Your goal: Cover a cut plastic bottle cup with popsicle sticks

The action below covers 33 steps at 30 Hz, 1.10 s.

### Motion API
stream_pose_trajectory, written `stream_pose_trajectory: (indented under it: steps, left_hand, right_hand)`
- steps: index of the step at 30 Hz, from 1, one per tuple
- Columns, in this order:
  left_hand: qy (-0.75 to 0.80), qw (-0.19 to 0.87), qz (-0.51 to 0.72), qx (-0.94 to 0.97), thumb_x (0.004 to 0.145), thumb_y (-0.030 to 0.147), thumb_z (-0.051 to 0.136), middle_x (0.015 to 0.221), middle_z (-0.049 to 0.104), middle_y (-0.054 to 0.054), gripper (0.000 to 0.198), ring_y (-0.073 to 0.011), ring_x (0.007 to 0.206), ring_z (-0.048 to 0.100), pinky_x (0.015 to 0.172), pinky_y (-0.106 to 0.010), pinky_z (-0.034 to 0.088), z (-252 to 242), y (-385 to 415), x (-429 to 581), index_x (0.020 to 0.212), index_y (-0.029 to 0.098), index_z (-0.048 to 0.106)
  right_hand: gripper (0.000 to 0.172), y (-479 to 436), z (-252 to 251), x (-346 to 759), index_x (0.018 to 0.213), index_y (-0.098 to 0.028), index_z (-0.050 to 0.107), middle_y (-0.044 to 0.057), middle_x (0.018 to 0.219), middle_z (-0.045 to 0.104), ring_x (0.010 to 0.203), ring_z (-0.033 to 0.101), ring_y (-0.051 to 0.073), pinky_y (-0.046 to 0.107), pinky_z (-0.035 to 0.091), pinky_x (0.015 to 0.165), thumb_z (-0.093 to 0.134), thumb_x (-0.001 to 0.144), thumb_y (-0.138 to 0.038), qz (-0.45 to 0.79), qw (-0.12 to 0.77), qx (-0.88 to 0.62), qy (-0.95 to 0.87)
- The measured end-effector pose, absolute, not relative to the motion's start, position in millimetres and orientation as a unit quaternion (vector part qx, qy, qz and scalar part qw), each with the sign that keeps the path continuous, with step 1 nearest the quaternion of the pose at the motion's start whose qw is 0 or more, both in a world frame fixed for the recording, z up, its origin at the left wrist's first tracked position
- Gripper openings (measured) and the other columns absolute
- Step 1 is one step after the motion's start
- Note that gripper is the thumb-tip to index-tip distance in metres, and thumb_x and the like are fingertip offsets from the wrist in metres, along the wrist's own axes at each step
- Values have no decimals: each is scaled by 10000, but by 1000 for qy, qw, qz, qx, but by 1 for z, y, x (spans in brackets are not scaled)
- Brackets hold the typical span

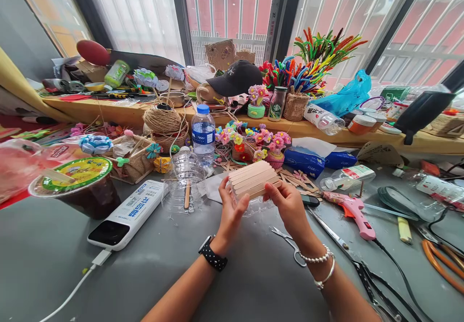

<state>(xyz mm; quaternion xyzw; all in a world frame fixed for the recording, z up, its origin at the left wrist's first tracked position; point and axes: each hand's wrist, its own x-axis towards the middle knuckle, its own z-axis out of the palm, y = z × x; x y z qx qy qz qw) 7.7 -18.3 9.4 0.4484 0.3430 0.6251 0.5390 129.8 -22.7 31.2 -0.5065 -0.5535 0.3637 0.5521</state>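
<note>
Between both hands is a clear plastic bottle piece (258, 207) covered with a row of wooden craft sticks (250, 177). My left hand (232, 206) grips its left side, the thumb resting on the near edge of the sticks. At the right end, my right hand (284, 203) pinches the last stick with thumb and fingers. The underside of the piece is partly hidden behind the hands. Small scissors (290, 244) lie on the table just below my right hand. To the left lies another cut clear bottle (184, 182) with one craft stick on it.
A pink glue gun (351, 211) and large scissors (340, 242) lie on the right, near orange-handled scissors (440, 259). Loose craft sticks (299, 182) are scattered behind my hands. A drink cup (83, 186), a white power bank (126, 215) and a water bottle (203, 136) stand or lie leftward.
</note>
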Motion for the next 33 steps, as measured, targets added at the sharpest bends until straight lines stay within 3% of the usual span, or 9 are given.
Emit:
stream_pose_trajectory:
  steps: [11, 20, 24, 28, 33]
  left_hand:
    - [369, 524, 610, 466, 667, 396, 569, 1274, 363, -97, 670, -251, 1195, 351, 994, -387, 271, 11, -20, 5, 1204, 236, 201]
    - [277, 608, 599, 442, 607, 515, 619, 1352, 300, -124, 886, -285, 1236, 300, 1002, -384, 267, 4, -17, 11, 1303, 213, 161]
    - [252, 651, 562, 445, 632, 515, 610, 1350, 323, -109, 878, -287, 1235, 302, 1012, -394, 258, 5, -20, 9, 1326, 220, 160]
    - [249, 681, 542, 425, 623, 532, 610, 1273, 429, -98, 844, -315, 1190, 355, 978, -434, 290, 9, -21, 6, 1315, 239, 226]
    - [249, 661, 562, 430, 592, 537, 630, 1287, 427, -79, 756, -304, 1230, 303, 1030, -395, 206, 9, -18, 3, 1234, 223, 386]
  right_hand:
    - [341, -20, 32, 136, 581, -168, 545, 0, 562, 565, 554, 456, 101, 228, 345, 552, 525, 744, -467, 405, 529, -488, -564]
    - [365, -25, 55, 151, 550, -155, 552, -18, 535, 514, 483, 389, 72, 204, 302, 472, 514, 747, -459, 340, 485, -520, -616]
    - [374, -29, 61, 151, 535, -155, 538, -27, 502, 486, 457, 367, 66, 201, 288, 448, 510, 747, -462, 328, 478, -525, -623]
    - [383, -30, 65, 152, 546, -150, 555, -34, 488, 455, 450, 358, 65, 201, 283, 445, 494, 758, -464, 310, 454, -531, -644]
    - [390, -33, 70, 162, 534, -153, 547, -17, 518, 512, 487, 422, 77, 205, 311, 478, 484, 769, -458, 287, 392, -526, -698]
